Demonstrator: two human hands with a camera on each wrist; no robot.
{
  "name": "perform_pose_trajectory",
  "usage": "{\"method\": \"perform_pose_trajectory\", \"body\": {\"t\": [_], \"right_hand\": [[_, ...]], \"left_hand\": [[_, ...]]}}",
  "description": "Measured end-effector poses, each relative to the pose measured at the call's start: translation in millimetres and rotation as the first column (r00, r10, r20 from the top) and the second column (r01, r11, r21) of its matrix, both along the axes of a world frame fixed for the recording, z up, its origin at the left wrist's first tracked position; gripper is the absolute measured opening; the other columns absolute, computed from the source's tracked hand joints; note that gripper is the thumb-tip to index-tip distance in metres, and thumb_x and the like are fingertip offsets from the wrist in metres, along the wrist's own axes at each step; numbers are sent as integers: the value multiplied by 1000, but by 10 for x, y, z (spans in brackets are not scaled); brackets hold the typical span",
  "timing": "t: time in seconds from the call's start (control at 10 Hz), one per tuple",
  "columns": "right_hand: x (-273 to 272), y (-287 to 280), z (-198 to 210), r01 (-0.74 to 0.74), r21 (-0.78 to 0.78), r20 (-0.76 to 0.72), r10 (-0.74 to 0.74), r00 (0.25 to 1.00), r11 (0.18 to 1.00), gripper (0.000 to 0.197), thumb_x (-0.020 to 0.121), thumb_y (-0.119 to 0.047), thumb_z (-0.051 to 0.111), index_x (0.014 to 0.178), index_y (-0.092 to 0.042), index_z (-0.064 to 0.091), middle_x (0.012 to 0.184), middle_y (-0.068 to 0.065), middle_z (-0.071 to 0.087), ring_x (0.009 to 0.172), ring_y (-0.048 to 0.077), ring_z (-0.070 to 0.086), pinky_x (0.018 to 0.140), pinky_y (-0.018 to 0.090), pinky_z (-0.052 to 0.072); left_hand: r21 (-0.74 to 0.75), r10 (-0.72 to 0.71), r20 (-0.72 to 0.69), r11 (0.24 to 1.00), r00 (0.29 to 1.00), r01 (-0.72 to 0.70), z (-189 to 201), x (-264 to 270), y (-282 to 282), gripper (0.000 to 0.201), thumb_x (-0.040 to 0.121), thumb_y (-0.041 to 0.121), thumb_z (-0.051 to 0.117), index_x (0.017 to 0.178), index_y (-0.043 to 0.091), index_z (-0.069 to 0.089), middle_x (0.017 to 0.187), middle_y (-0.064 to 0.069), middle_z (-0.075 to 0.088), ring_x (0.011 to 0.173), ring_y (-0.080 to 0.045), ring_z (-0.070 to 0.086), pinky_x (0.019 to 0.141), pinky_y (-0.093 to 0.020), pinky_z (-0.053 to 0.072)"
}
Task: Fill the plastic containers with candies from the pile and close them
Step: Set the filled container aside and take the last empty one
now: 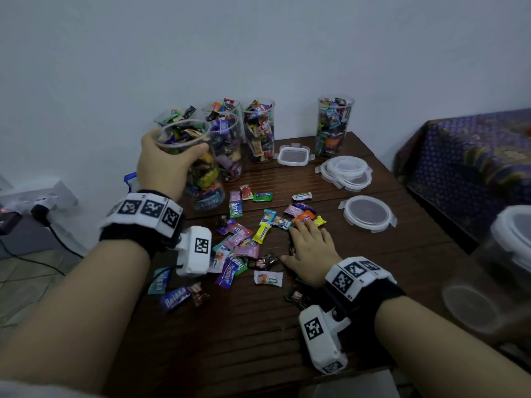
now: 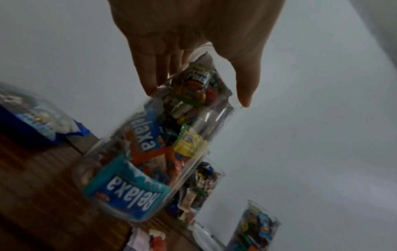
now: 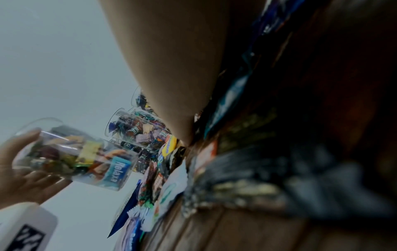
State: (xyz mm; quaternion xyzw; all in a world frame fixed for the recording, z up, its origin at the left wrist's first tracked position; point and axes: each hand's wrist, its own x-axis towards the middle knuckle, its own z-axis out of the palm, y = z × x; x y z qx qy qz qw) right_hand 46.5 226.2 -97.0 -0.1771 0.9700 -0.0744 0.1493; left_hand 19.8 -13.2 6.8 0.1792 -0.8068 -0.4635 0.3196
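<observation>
Wood counter: dark slatted counter (image 1: 258,326), planks running left to right; bare boards nearest the person, front edge just below the forearms.
Left edge: the held container sits near it; floor with a cable beyond.
Right edge: patterned purple cloth (image 1: 471,156) on a surface beside the counter.
Back edge: meets a plain pale wall; four filled jars (image 1: 258,130) stand along it, three crowded together, one apart to the right.
Left hand (image 1: 163,168): grip closed round the upper wall of a clear container (image 1: 201,168), thumb and fingers (image 2: 148,74) spread around it; container tilted, its base at or just above the counter, cannot tell which.
Container contents: packed nearly full with mixed wrappers, a teal "Relaxa" one at the base; top open.
Right hand (image 1: 311,251): flat, fingers extended, resting on the candy pile (image 1: 244,245); fingertips touch an orange wrapper (image 1: 304,217).
Pile: loose glossy wrappers, scattered mid-counter.
Lids: round translucent lid (image 1: 369,214) lying single; stacked lids (image 1: 344,172) behind it; square lid (image 1: 293,155) between jars.
</observation>
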Motion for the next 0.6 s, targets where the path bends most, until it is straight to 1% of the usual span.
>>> {"method": "perform_pose_trajectory", "body": {"t": [0.1,0.2,0.4,0.5,0.6], "right_hand": [[2,7,-6,2,-14,8,-2,1000,1000,70,97,-50,34,150,-15,7,159,2,-5,146,21,-11,117,43,-3],[-3,13,-9,-2,-8,21,2,1000,1000,70,97,-50,33,151,-15,5,159,2,-7,145,21,-12,117,43,-4],[-19,17,-40,-9,-11,23,9,1000,1000,71,97,-51,33,151,-15,4,159,2,-8,145,21,-13,116,43,-5],[-23,13,-50,-12,-14,22,12,1000,1000,71,97,-50,33,151,-15,4,159,2,-8,145,21,-13,116,43,-6],[-20,10,-47,-6,-17,16,6,1000,1000,71,97,-50,34,151,-15,4,159,2,-8,145,20,-13,116,42,-6]], "left_hand": [[-35,54,37,998,998,-52,-78,-170,-42,84,72,44,78,140,15,37,138,-6,49,123,-22,48,93,-25,38],[-44,92,53,995,994,-90,-155,-306,-98,85,73,45,77,140,15,36,139,-7,49,124,-23,48,93,-28,38],[-3,106,63,994,992,-106,-356,-525,-241,92,69,46,79,142,14,34,139,-8,49,125,-24,48,101,-32,40],[14,104,50,994,993,-105,-411,-565,-282,91,70,45,78,141,13,33,139,-8,48,125,-23,48,102,-31,39],[19,78,38,997,996,-79,-428,-581,-303,93,72,43,78,144,12,28,143,-8,43,129,-22,44,104,-29,36]]}}
